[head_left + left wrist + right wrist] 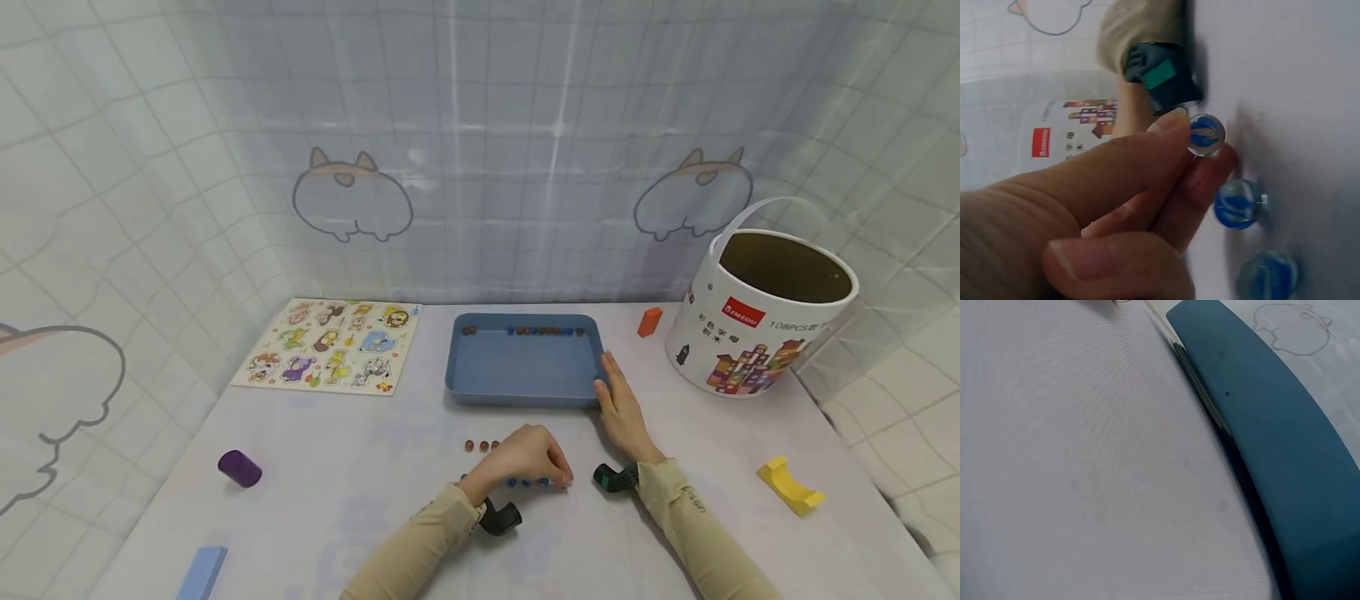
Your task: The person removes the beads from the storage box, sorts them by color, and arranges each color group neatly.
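In the left wrist view, my left hand (527, 457) pinches a clear marble (1207, 134) with a blue and yellowish swirl between thumb and fingers, just over the table. Blue-swirled marbles (1237, 203) stand in a row beside it. Behind that row, reddish-brown marbles (469, 446) form another line, partly hidden by the left hand. My right hand (625, 421) rests against the right side of a blue-grey tray (525, 401), fingers extended. Brown and blue marbles (551, 332) line the tray's far edge. The right wrist view shows the tray's outer wall (1272, 444), with no fingers visible.
A white lidless bucket (693, 354) stands at the back right, beside an orange block (649, 322). An animal puzzle board (322, 346) lies back left. A purple cylinder (240, 468) and a light-blue block (202, 573) are at left, a yellow arched block (790, 485) at right.
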{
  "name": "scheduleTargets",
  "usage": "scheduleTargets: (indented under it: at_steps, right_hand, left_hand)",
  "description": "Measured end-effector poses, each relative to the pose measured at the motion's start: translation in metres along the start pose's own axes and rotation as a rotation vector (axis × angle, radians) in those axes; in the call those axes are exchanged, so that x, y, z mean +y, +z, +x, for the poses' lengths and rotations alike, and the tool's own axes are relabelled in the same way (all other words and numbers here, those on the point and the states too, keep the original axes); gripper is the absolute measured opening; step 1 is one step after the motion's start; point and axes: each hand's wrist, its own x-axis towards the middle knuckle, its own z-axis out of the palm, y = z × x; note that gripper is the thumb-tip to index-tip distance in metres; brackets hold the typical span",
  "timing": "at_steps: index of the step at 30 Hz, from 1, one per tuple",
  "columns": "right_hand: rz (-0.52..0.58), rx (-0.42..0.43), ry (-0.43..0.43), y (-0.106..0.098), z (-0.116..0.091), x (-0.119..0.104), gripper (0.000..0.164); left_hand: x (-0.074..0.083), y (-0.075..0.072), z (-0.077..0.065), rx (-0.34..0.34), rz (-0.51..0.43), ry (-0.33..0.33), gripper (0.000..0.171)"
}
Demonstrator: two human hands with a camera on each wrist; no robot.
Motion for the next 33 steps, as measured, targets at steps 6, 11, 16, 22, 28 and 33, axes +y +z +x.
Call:
scheduleTargets:
  at_steps: [6,11,16,22,28,33]
  right_hand:
    - [-0.002,0.006,0.006,0.001,-0.002,0.0,0.056]
    - [-0.004,0.008,0.013,0.002,-0.003,0.001,0.056]
    - [-0.002,0.009,0.011,0.002,-0.003,0.001,0.056]
    - [-0.008,0.015,0.003,0.002,-0.001,0.004,0.055]
    - [0.012,0.011,-0.001,0.0,0.001,0.003,0.055]
    - [0.008,0.007,-0.003,0.0,0.002,0.001,0.055]
  left_hand:
    - [0.002,0.005,0.0,0.028,0.077,-0.004,0.005]
    - [0.003,0.009,0.001,0.036,0.105,-0.011,0.004]
    - [0.004,0.01,0.002,0.049,0.118,-0.015,0.004]
    - [0.011,-0.008,0.01,0.074,0.048,0.035,0.007]
    - [0.023,-0.046,0.041,0.081,-0.266,0.007,0.023]
    - [0.022,-0.065,0.079,0.183,-0.468,-0.059,0.027]
